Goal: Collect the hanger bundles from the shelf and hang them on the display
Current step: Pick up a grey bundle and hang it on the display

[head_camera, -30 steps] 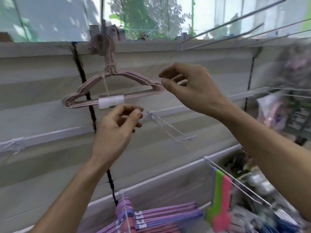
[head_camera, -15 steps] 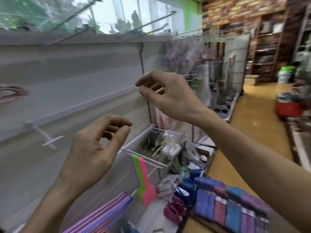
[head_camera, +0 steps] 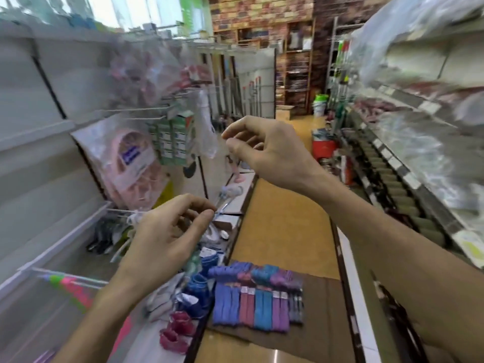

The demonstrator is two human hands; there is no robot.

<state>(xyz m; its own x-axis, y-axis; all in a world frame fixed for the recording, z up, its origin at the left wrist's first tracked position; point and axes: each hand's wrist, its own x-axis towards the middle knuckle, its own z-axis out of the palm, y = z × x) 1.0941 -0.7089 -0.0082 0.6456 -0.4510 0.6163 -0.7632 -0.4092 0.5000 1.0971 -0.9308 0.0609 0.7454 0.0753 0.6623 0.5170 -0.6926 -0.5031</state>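
Below, hanger bundles (head_camera: 258, 302) seemingly beneath hands.

- Bright, even light; daylight enters through the windows (head_camera: 131, 11), above and left of the fingers.
- Motion blur smears the hanging packets (head_camera: 141, 66) and the shelves (head_camera: 419, 132) right of the fingers.
- Wide-angle bending at the edges.
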